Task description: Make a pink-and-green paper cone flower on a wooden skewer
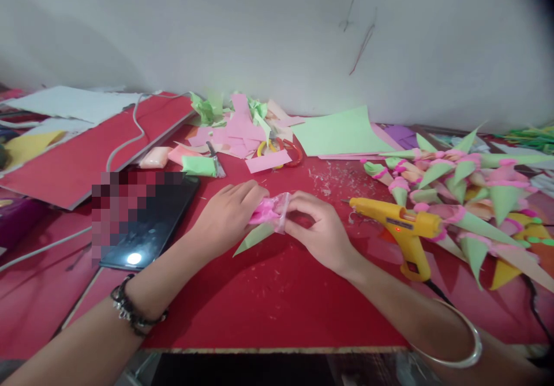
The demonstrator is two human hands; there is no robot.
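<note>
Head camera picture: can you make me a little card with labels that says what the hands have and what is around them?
left hand: holds the pink top of the paper cone
right hand: pinches the same pink top
paper cone: green, tip towards the person
glue gun: yellow, right of the right hand
cone pile: far right
phone: left of the left hand
table: red

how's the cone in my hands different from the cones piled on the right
The held cone is gripped between left hand and right hand; the piled cones lie loose on the red table past the glue gun. The held cone is single, tip toward you; the piled cones point many ways. Both pair green paper with pink trim.
</note>
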